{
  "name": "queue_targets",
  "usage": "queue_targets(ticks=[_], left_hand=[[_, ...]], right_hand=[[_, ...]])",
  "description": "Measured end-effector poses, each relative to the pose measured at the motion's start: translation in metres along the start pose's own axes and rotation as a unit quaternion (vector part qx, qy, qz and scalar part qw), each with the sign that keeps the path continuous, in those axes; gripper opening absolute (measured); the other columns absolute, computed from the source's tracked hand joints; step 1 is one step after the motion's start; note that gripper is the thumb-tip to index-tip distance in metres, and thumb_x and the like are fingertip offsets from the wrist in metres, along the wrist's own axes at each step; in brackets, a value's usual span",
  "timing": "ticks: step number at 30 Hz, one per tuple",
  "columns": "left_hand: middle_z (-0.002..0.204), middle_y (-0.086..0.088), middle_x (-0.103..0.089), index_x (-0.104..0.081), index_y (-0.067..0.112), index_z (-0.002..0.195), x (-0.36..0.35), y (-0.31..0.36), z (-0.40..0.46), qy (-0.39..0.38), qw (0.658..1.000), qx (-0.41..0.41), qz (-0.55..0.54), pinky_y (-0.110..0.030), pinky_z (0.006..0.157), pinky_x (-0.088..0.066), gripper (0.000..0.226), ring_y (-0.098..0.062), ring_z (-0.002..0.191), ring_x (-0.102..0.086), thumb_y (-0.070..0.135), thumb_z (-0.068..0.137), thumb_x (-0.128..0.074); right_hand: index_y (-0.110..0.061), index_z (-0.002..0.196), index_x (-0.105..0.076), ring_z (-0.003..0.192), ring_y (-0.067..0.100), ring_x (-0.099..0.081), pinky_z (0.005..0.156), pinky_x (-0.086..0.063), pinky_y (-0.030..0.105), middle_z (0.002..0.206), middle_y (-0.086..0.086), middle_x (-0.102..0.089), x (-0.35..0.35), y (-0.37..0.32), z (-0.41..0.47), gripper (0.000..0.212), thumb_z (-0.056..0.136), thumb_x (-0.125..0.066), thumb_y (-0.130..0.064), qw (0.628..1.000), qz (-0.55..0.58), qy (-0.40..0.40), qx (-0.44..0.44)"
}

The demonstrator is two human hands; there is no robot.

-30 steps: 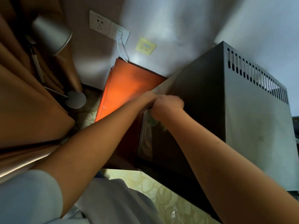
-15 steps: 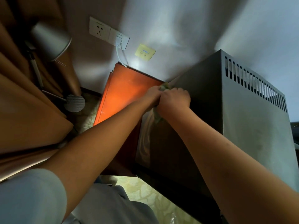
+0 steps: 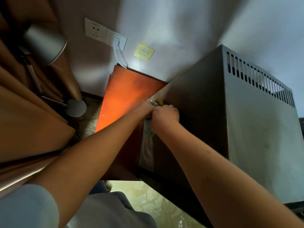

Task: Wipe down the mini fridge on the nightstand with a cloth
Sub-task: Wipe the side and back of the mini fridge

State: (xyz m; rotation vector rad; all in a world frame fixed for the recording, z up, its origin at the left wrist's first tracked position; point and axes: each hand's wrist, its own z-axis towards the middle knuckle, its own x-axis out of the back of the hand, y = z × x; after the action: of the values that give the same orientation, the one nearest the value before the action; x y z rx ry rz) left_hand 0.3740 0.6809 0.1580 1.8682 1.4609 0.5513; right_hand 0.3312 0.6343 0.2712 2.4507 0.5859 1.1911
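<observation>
Your right hand has its grip closed around the cloth against the mini fridge; at nine o'clock beside it, your left hand has a grip you cannot tell.

Bare forearms, light blue short sleeve on left arm, grey trousers

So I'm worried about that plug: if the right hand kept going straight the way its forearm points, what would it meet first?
Probably the mini fridge itself: the right hand, holding the cloth, already sits at its dark side. Beyond that lies the wall; the plug is off to the left. Depth is unclear.
</observation>
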Motion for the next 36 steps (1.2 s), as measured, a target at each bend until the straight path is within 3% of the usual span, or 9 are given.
queue_targets(ticks=[2,4,9,15,19,22,26,29,36], left_hand=[[0.113,-0.023,-0.069,-0.064,-0.004,0.128,0.001,0.015,0.009,0.017,0.998,-0.058,0.024,-0.025,0.08,-0.057,0.032,-0.021,0.089,-0.057,0.011,0.101,-0.056],[0.093,-0.015,-0.067,-0.069,-0.002,0.118,0.003,0.045,0.011,0.025,0.993,-0.111,-0.003,-0.018,0.052,-0.046,0.025,-0.02,0.08,-0.058,0.009,0.098,-0.059],[0.102,-0.008,-0.066,-0.066,0.008,0.12,0.005,0.065,0.028,0.041,0.989,-0.143,0.02,-0.027,0.063,-0.041,0.031,-0.021,0.088,-0.058,0.017,0.091,-0.063],[0.109,-0.018,-0.068,-0.065,0.002,0.123,-0.002,-0.02,0.049,0.003,0.998,-0.043,0.044,-0.023,0.07,-0.044,0.03,-0.023,0.093,-0.058,0.007,0.094,-0.064],[0.096,-0.01,-0.066,-0.071,0.002,0.113,0.002,0.01,0.035,0.03,0.993,-0.099,0.054,-0.013,0.05,-0.041,0.022,-0.018,0.084,-0.057,0.009,0.095,-0.062],[0.096,-0.009,-0.068,-0.07,0.009,0.106,0.01,0.054,0.024,0.046,0.986,-0.152,0.043,-0.025,0.061,-0.045,0.018,-0.022,0.088,-0.06,0.016,0.092,-0.061],[0.111,-0.013,-0.068,-0.063,0.004,0.124,0.013,0.086,0.028,0.052,0.984,-0.163,0.044,-0.035,0.083,-0.052,0.039,-0.031,0.104,-0.063,0.022,0.09,-0.061],[0.105,-0.01,-0.066,-0.063,0.006,0.125,0.011,0.061,0.043,0.04,0.989,-0.123,0.066,-0.025,0.069,-0.046,0.036,-0.025,0.095,-0.061,0.022,0.093,-0.061],[0.116,-0.015,-0.07,-0.069,0.016,0.109,0.006,0.007,0.043,0.025,0.995,-0.085,-0.051,-0.046,0.103,-0.051,0.037,-0.029,0.106,-0.064,0.03,0.078,-0.054]], right_hand=[[-0.014,0.139,-0.052,0.128,0.032,-0.046,0.099,-0.04,0.04,0.139,0.014,-0.052,0.018,0.013,0.0,0.044,0.101,-0.046,-0.035,0.999,-0.007,0.048,-0.007],[-0.012,0.138,-0.052,0.128,0.031,-0.046,0.1,-0.039,0.039,0.139,0.014,-0.051,0.034,0.025,0.005,0.042,0.102,-0.045,-0.032,0.993,-0.014,0.114,-0.026],[-0.006,0.135,-0.052,0.118,0.028,-0.049,0.095,-0.041,0.035,0.13,0.015,-0.054,0.021,0.025,0.022,0.036,0.103,-0.043,-0.021,0.978,-0.029,0.198,-0.054],[-0.006,0.142,-0.045,0.125,0.032,-0.044,0.098,-0.04,0.039,0.139,0.018,-0.048,-0.019,-0.006,0.022,0.044,0.104,-0.039,-0.026,0.999,-0.022,0.049,0.009],[-0.008,0.141,-0.045,0.128,0.033,-0.044,0.1,-0.039,0.04,0.14,0.019,-0.047,0.001,0.009,0.015,0.044,0.103,-0.042,-0.03,0.997,-0.017,0.077,-0.005],[-0.009,0.137,-0.05,0.125,0.032,-0.046,0.099,-0.038,0.038,0.137,0.017,-0.05,0.025,0.023,0.021,0.038,0.103,-0.042,-0.024,0.986,-0.02,0.162,-0.034],[-0.007,0.132,-0.052,0.117,0.028,-0.05,0.096,-0.039,0.036,0.129,0.016,-0.054,0.027,0.031,0.04,0.034,0.103,-0.045,-0.023,0.972,-0.036,0.226,-0.058],[-0.007,0.135,-0.05,0.119,0.029,-0.048,0.096,-0.039,0.037,0.131,0.016,-0.053,0.008,0.018,0.056,0.037,0.103,-0.041,-0.023,0.978,-0.04,0.198,-0.047],[-0.008,0.14,-0.044,0.126,0.031,-0.045,0.1,-0.037,0.039,0.138,0.017,-0.049,-0.013,-0.002,0.05,0.042,0.104,-0.04,-0.029,0.994,-0.043,0.098,-0.019]])
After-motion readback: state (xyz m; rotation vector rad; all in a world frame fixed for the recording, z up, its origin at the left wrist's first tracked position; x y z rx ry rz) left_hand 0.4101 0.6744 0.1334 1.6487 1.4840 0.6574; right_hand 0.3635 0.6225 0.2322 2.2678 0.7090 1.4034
